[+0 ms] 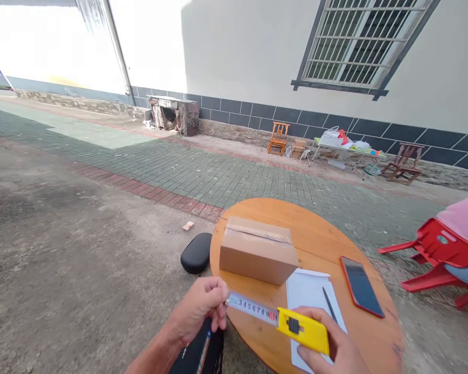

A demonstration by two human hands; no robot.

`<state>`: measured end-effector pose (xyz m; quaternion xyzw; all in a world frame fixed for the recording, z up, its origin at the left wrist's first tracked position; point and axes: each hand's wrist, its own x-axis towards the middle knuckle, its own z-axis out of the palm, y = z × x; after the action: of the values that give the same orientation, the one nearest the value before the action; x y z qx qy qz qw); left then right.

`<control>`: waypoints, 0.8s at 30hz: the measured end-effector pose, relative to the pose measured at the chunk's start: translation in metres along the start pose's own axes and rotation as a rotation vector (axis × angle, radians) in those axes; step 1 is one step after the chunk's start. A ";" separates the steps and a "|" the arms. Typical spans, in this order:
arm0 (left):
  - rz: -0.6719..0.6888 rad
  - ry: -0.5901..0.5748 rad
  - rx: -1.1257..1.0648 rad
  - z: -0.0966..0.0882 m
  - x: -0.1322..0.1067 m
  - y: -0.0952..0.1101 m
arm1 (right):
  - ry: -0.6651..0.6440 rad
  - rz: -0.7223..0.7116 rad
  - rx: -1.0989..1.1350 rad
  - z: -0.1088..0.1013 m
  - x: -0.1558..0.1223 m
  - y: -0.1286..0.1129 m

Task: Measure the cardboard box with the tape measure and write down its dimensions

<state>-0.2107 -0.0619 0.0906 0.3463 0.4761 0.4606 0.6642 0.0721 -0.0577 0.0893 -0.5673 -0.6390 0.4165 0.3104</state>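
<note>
My right hand [331, 340] is wrapped round the yellow case of a tape measure [304, 328]. A short length of its white blade is drawn out to the left, with black numbers and a red mark near the case. My left hand [203, 306] pinches the blade's free end between thumb and fingers. Just beyond the blade, a closed brown cardboard box [257, 249] with tape along its top lies on the round wooden table [320, 234]. White paper [308, 285] lies partly under my right hand, and a dark pen [329, 305] rests on it.
A phone with a red edge [362, 285] lies at the table's right. Left of the table is a black rounded case [197, 253]. A person in pink [464, 221] sits on a red plastic chair [448, 244] at right. Chairs and a loaded folding table [347, 148] stand along the wall.
</note>
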 end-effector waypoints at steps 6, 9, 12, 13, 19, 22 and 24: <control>0.167 0.175 0.206 -0.042 0.052 0.096 | 0.114 -0.059 -0.215 -0.048 0.065 -0.067; 0.113 0.214 0.263 -0.050 0.084 0.109 | 0.115 -0.126 -0.234 -0.055 0.100 -0.083; 0.048 0.224 0.312 -0.051 0.106 0.106 | 0.125 -0.125 -0.255 -0.062 0.129 -0.081; 0.031 0.220 0.328 -0.051 0.111 0.104 | 0.115 -0.130 -0.250 -0.064 0.136 -0.078; 0.017 0.216 0.423 -0.053 0.127 0.099 | 0.050 -0.144 -0.205 -0.075 0.156 -0.065; 0.031 0.242 0.476 -0.055 0.131 0.099 | 0.052 -0.134 -0.222 -0.078 0.160 -0.060; 0.034 0.253 0.507 -0.056 0.134 0.101 | 0.058 -0.124 -0.234 -0.080 0.162 -0.056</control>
<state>-0.2765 0.0988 0.1218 0.4492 0.6492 0.3775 0.4839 0.0891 0.1152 0.1630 -0.5710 -0.7077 0.3027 0.2855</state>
